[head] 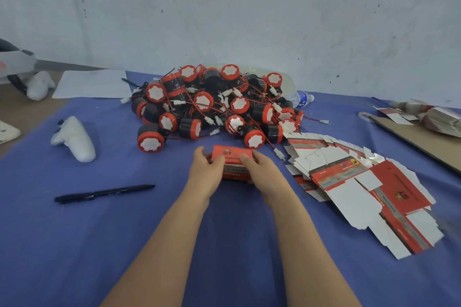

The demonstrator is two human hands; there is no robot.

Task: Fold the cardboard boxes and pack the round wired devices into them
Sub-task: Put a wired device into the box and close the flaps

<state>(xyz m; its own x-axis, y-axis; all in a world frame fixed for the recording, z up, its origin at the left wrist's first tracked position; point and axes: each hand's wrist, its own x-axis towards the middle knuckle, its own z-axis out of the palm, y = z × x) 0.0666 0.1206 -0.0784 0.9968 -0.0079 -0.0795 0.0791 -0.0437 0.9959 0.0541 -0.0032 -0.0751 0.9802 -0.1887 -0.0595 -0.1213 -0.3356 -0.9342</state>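
A small red cardboard box point(232, 154), folded up, sits on the blue cloth in front of me. My left hand point(206, 169) grips its left end and my right hand point(262, 169) grips its right end, thumbs on the top face. Behind it lies a heap of round black-and-red wired devices point(214, 104) with white connectors. A fanned stack of flat unfolded boxes point(359, 182), red and white, spreads to the right of my hands.
A black pen point(104, 193) lies at the left front and a white controller point(74, 139) further left. A sheet of paper point(92, 83), a water bottle point(300, 98) and a cardboard sheet point(421, 139) with bundled packs lie further back.
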